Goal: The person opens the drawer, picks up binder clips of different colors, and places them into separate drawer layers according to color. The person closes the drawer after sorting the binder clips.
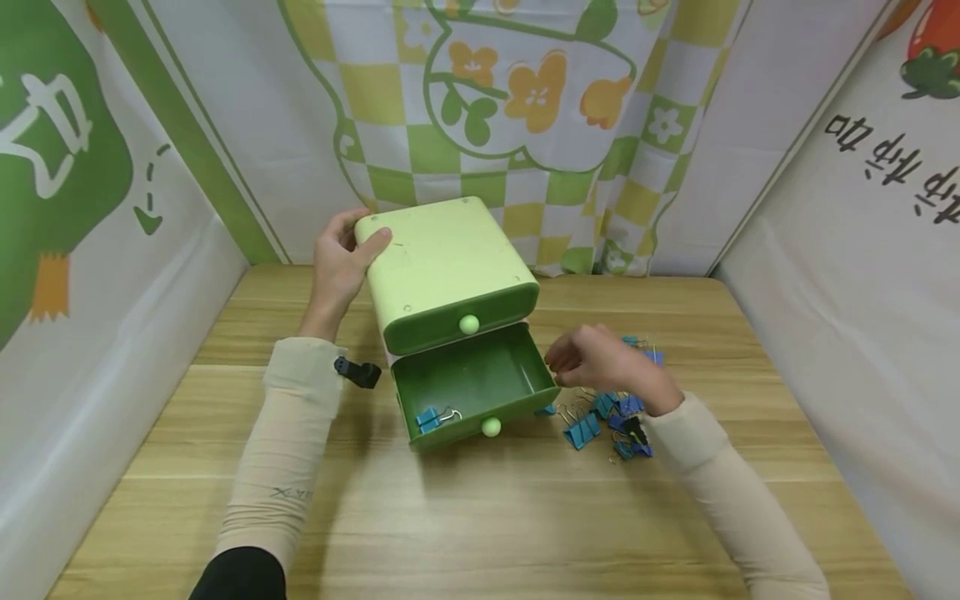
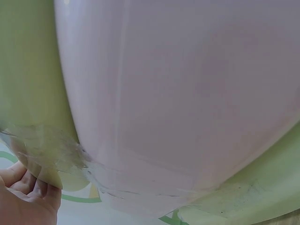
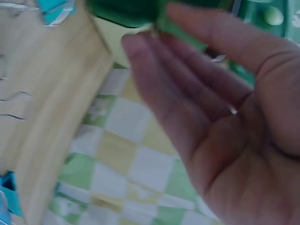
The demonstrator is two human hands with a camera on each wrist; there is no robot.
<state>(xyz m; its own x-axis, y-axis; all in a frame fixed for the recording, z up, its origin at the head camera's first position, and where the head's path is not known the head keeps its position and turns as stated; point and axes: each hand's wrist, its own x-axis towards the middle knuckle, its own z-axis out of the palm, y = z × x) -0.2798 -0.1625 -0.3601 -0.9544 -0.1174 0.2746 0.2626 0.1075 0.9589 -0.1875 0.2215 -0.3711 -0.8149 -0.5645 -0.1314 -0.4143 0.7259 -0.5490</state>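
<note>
A pale green two-drawer desktop organizer [image 1: 450,258] stands tilted to the viewer's left on the table, its lower green drawer [image 1: 472,371] pulled out. My left hand [image 1: 341,262] grips its back left top corner, thumb on top and fingers behind. In the left wrist view the organizer's pinkish side [image 2: 164,93] fills most of the picture. One blue binder clip [image 1: 427,419] lies in the drawer's front left corner. My right hand [image 1: 600,362] is beside the drawer's right wall, above loose clips; its fingers [image 3: 168,93] are loosely bent, thumb apart, with small silvery glints near them.
Several blue and teal binder clips [image 1: 582,432] lie in a loose pile on the wooden table [image 1: 525,525], right of the drawer. A checkered curtain [image 1: 525,192] hangs behind the organizer, and printed fabric walls [image 1: 840,275] stand on both sides.
</note>
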